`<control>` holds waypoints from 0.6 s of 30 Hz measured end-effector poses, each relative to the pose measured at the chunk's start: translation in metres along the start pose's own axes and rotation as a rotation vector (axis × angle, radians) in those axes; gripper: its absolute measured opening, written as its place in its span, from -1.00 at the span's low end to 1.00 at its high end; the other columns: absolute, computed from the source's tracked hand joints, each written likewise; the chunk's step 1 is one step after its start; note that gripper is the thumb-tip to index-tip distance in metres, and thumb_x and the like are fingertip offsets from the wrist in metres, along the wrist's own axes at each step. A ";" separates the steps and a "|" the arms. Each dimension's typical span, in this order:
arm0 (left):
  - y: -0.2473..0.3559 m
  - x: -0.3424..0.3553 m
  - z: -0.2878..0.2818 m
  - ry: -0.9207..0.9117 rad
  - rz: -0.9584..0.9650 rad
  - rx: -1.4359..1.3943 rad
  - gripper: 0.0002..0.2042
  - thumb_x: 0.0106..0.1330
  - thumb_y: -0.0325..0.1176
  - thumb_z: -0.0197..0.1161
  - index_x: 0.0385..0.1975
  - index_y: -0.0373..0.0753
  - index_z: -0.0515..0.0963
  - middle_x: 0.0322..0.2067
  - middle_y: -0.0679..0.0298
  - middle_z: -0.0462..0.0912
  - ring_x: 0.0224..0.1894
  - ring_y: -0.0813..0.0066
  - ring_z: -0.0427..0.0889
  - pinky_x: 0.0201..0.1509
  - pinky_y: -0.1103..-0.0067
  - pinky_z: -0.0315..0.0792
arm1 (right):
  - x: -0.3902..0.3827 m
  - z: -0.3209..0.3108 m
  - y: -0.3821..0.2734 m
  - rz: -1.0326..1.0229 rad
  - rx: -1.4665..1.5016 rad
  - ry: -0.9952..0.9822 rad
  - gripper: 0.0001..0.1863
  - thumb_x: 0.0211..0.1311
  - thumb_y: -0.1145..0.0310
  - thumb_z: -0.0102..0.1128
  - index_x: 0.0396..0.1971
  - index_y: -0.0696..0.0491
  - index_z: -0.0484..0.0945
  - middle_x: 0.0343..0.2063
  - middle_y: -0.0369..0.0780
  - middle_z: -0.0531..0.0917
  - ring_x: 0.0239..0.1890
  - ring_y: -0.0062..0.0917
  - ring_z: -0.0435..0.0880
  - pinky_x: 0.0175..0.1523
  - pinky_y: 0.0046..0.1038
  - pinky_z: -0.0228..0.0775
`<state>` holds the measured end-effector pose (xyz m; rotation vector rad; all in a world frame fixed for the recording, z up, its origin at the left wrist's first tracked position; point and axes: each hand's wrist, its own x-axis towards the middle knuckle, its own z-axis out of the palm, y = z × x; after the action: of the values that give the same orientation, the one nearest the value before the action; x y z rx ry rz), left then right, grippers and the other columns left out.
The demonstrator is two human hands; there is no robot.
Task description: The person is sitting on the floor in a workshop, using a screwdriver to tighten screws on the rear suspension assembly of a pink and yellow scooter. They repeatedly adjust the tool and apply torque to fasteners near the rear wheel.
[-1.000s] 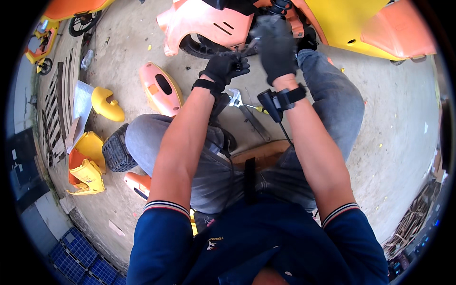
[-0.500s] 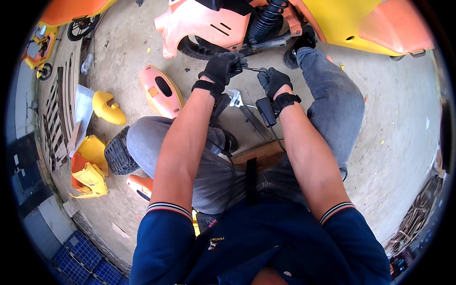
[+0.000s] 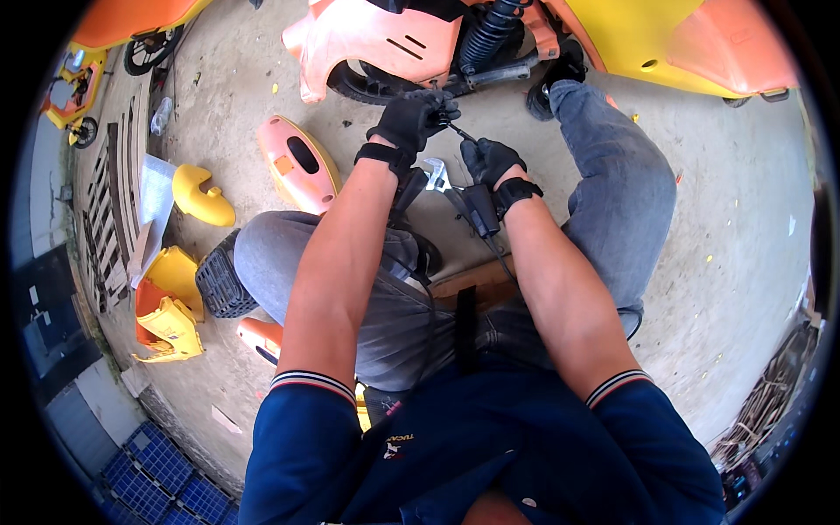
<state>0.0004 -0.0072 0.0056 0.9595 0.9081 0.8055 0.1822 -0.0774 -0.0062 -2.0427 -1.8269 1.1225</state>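
Observation:
My gloved left hand [image 3: 414,122] is closed around a small dark part I cannot make out, just below the pink scooter body [image 3: 383,45]. My gloved right hand [image 3: 490,157], lower and to the right, grips a thin rod-like tool [image 3: 459,130] that reaches to my left hand. An adjustable wrench [image 3: 436,175] lies on the floor between my forearms, partly hidden by a black strapped device. Above my hands are the scooter's black coiled shock absorber [image 3: 490,35] and tire [image 3: 350,83].
A pink oval panel [image 3: 289,153], a yellow curved fender [image 3: 201,194], yellow body pieces [image 3: 171,311] and a black crate [image 3: 223,276] lie at left, near wooden slats [image 3: 114,219]. A yellow-and-pink scooter [image 3: 682,52] stands top right; others stand top left. My legs flank the work.
My right hand has come down from the shock absorber and, since half a second ago, shifted slightly left and lower, so the rod now slants more steeply. My left hand stays nearly in place.

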 end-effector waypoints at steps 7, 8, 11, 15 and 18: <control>-0.007 0.005 -0.006 -0.020 0.017 -0.012 -0.73 0.17 -0.71 0.05 -0.13 -0.37 0.47 -0.22 0.15 0.62 -0.13 0.42 0.64 -0.10 0.56 0.55 | 0.001 0.009 0.003 -0.001 0.064 -0.064 -0.52 0.25 -0.05 -0.05 -0.33 0.10 0.58 -0.35 0.00 0.62 -0.22 -0.05 0.57 -0.12 -0.26 0.42; -0.011 0.007 -0.010 -0.033 0.054 0.040 -0.72 0.15 -0.72 0.06 -0.13 -0.37 0.46 -0.23 0.15 0.62 -0.13 0.42 0.64 -0.10 0.56 0.55 | 0.000 0.009 0.001 0.005 0.070 -0.072 -0.52 0.25 -0.06 -0.06 -0.33 0.10 0.58 -0.34 0.00 0.62 -0.22 -0.06 0.57 -0.12 -0.26 0.42; -0.018 0.009 -0.015 -0.049 0.110 0.119 -0.76 0.19 -0.63 0.07 -0.13 -0.36 0.46 -0.22 0.14 0.61 -0.13 0.36 0.63 -0.09 0.51 0.54 | 0.002 0.009 -0.001 -0.002 0.056 -0.108 -0.51 0.24 -0.08 -0.07 -0.31 0.09 0.59 -0.33 0.00 0.62 -0.20 -0.07 0.57 -0.10 -0.26 0.41; -0.002 0.004 0.001 0.037 -0.060 -0.174 -0.82 0.31 -0.41 0.06 -0.17 -0.34 0.47 -0.20 0.12 0.58 -0.14 0.23 0.63 -0.06 0.41 0.53 | 0.002 0.008 0.000 0.012 0.101 -0.110 -0.49 0.24 -0.10 -0.07 -0.30 0.08 0.59 -0.32 -0.01 0.62 -0.18 -0.07 0.56 -0.09 -0.26 0.40; 0.004 0.003 0.004 0.108 -0.163 -0.328 -0.82 0.30 -0.41 0.07 -0.18 -0.34 0.47 -0.22 0.13 0.59 -0.15 0.24 0.63 -0.07 0.41 0.53 | 0.000 0.004 -0.008 0.021 0.067 -0.108 -0.53 0.24 -0.06 -0.05 -0.28 0.09 0.58 -0.32 -0.01 0.62 -0.20 -0.09 0.57 -0.09 -0.29 0.42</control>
<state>0.0045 -0.0040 0.0095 0.5531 0.9006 0.8411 0.1738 -0.0771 -0.0043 -2.0053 -1.7934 1.3052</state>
